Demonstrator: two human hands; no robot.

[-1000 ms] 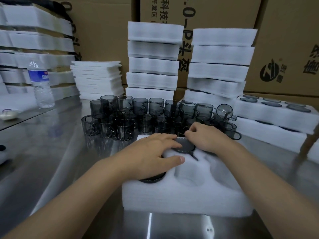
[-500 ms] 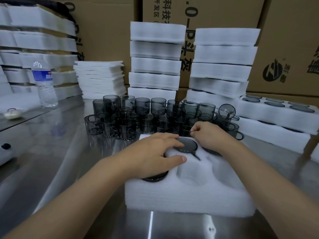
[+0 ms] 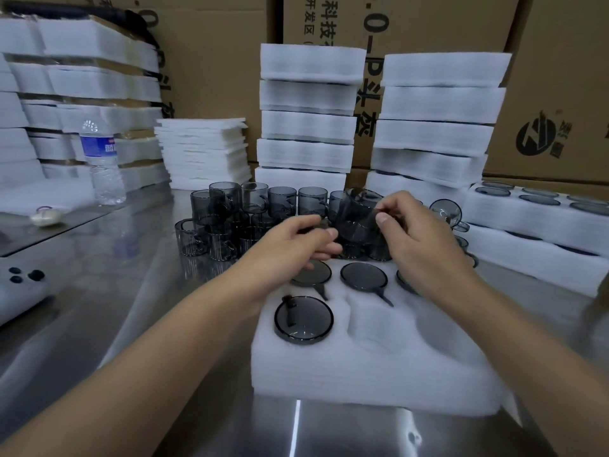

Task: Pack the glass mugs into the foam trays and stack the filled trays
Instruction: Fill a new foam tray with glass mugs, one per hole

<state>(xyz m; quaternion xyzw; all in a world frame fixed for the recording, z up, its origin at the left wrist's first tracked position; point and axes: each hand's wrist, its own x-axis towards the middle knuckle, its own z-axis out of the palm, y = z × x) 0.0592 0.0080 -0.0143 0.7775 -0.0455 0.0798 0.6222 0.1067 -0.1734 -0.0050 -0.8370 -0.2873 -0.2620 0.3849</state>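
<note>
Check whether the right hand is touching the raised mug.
Touching. The head view shows the right hand pinching the raised mug at its rim between thumb and fingers, above the foam tray.

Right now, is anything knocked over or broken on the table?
One glass mug at the right end of the loose mugs lies tipped on its side, its mouth facing the camera; most others stand upright. Nothing looks broken.

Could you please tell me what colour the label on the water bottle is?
The water bottle label is blue, seen best in the head view.
</note>
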